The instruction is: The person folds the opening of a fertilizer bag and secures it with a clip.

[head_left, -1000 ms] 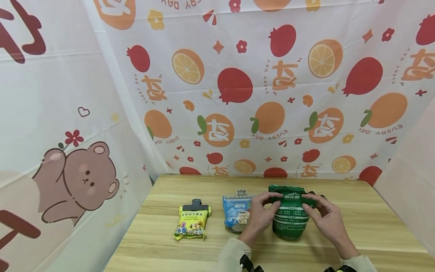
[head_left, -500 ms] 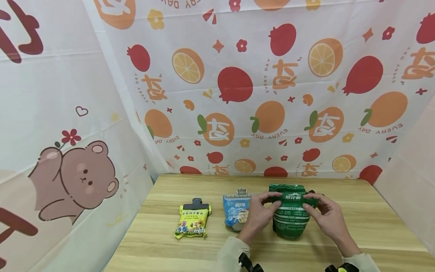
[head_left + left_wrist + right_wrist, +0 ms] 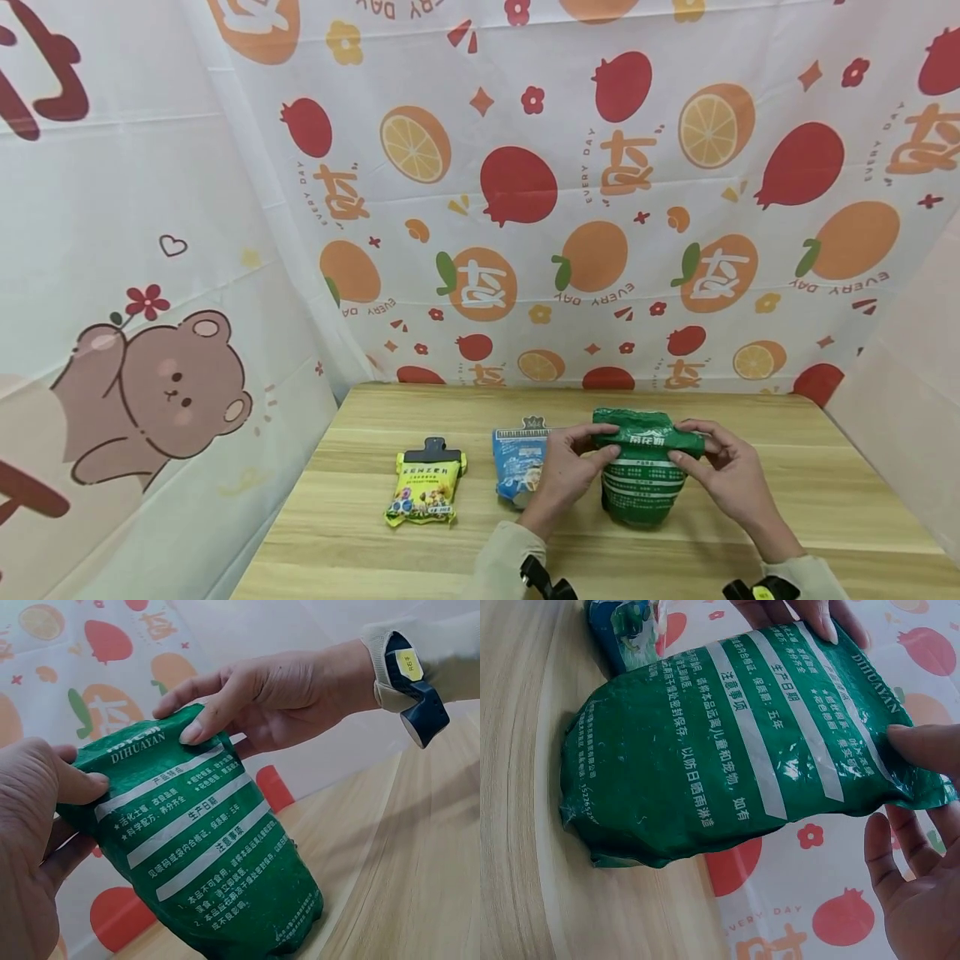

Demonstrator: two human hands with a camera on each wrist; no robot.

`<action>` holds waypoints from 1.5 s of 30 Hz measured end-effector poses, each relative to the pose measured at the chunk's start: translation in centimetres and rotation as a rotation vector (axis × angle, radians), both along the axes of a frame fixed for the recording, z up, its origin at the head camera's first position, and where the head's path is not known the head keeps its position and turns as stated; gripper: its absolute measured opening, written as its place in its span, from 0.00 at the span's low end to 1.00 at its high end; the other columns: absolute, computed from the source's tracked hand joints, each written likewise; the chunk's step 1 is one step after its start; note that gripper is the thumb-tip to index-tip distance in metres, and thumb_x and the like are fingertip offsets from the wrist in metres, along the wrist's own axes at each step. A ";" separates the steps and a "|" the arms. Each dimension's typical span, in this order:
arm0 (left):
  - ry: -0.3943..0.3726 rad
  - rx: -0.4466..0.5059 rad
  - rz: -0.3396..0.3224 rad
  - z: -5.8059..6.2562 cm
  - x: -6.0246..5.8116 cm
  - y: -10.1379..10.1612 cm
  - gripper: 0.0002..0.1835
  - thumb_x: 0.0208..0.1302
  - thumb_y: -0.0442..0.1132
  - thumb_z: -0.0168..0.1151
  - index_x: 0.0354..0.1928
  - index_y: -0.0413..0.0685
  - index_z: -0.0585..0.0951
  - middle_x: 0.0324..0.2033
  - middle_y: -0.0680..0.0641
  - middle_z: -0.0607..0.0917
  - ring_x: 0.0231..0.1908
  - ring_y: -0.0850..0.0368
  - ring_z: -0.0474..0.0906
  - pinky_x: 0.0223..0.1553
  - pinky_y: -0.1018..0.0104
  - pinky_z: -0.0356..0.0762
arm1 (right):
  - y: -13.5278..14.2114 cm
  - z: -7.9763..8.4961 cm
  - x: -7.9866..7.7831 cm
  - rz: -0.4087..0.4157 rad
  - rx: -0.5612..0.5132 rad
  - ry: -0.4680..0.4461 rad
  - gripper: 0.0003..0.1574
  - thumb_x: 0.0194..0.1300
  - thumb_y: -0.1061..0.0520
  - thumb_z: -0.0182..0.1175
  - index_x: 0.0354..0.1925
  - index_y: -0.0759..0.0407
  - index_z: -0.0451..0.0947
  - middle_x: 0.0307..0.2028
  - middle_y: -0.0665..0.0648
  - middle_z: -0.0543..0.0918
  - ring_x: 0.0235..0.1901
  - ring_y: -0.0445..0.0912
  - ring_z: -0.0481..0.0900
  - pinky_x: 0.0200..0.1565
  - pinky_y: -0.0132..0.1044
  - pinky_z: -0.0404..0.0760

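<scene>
While both hands are busy at its upper part, the green bag [image 3: 643, 492] sits on the right half of the table, mouth end up, lower end at the tabletop. White print on it, DIHUAYAN near the top in the wrist views. Left hand [image 3: 564, 471]: fingers bent, small gap, pinching the bag's upper left edge, thumb in front. Right hand [image 3: 733, 483]: same grip on the upper right edge, thumb on the front, some fingers behind, others loosely curled off the plastic. Top strip looks creased, slanting down toward the right hand.

Just left of the bag, partly behind the left hand, I see a blue packet [image 3: 517, 468] with a bear-topped clip [image 3: 533, 425]. Further left, well apart, a yellow packet [image 3: 424, 493] lies flat under a black clip [image 3: 432, 452]. Wood-grain table [image 3: 360, 550] under everything; fruit-print cloth [image 3: 525, 275] behind, bear-print cloth [image 3: 97, 208] off left.
</scene>
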State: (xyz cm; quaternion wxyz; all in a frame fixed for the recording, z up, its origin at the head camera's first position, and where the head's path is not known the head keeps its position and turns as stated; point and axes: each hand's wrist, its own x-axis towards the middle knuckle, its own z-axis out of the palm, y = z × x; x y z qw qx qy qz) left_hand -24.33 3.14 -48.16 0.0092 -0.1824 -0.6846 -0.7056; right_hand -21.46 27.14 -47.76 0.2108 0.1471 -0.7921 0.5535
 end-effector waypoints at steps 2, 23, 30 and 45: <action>0.002 -0.006 -0.002 0.0 0.0 -0.1 0.13 0.63 0.37 0.72 0.49 0.56 0.89 0.50 0.51 0.89 0.46 0.65 0.86 0.50 0.75 0.80 | 0.1 -0.1 0.0 -0.006 0.010 -0.001 0.24 0.59 0.71 0.70 0.54 0.71 0.78 0.38 0.39 0.91 0.43 0.28 0.85 0.48 0.19 0.80; 0.090 -0.083 0.043 0.3 -0.1 -0.5 0.13 0.60 0.37 0.74 0.47 0.53 0.89 0.39 0.45 0.81 0.35 0.68 0.77 0.44 0.70 0.81 | -0.1 -0.1 0.1 0.031 0.034 0.001 0.19 0.64 0.71 0.65 0.54 0.69 0.79 0.43 0.36 0.88 0.41 0.30 0.82 0.40 0.25 0.82; 0.086 -0.118 0.045 0.4 -0.1 -0.5 0.13 0.61 0.39 0.74 0.48 0.56 0.89 0.39 0.47 0.82 0.35 0.68 0.76 0.43 0.72 0.80 | -0.2 -0.3 0.0 0.047 0.040 -0.006 0.20 0.66 0.69 0.65 0.56 0.68 0.78 0.47 0.34 0.85 0.44 0.29 0.82 0.41 0.26 0.83; 0.131 -0.140 0.029 -0.1 -0.1 -0.6 0.13 0.65 0.42 0.70 0.51 0.54 0.87 0.44 0.44 0.84 0.38 0.65 0.78 0.45 0.69 0.80 | -0.8 -0.7 0.0 0.095 0.069 -0.012 0.24 0.68 0.68 0.63 0.62 0.65 0.74 0.54 0.38 0.78 0.47 0.30 0.80 0.43 0.27 0.83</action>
